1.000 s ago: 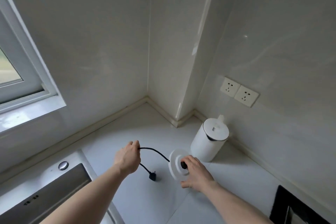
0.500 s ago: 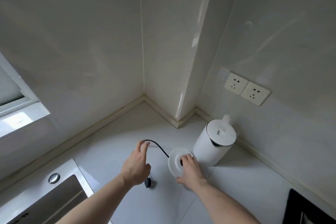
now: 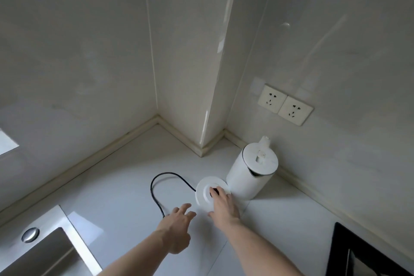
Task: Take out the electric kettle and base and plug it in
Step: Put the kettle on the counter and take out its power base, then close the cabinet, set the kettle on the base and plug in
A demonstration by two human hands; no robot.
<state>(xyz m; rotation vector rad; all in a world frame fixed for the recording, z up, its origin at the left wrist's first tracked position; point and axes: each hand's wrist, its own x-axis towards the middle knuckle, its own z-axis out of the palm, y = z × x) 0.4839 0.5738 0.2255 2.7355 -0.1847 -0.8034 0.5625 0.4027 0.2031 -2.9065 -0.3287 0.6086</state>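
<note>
Kettle (image 3: 252, 170) is already out and standing upright on the white countertop (image 3: 112, 186), tucked near the wall on the right with its lid closed. Its round white base (image 3: 205, 195) is lying flat just beside it on the left, looks like it's touching or nearly touching the kettle body, so the kettle isn't sitting on the base yet.

Right hand (image 3: 224, 206) is resting on the base, fingers reaching over the dark centre connector, pressing or steadying it rather than clamping it. Left hand (image 3: 177, 228) is hovering open just left of the base, fingers spread, gripping nothing as far as I can see. The black cord (image 3: 156, 192) is looping out from the base across the counter and running back toward the left hand; the plug end is hiding behind that hand, so can't say exactly where it's lying.

Double wall socket (image 3: 284, 104) is sitting empty above the kettle. Sink (image 3: 40, 251) is at bottom left, well apart.

So I'm guessing we're about halfway: both parts are out, but plugging in and seating the kettle are still waiting.
</note>
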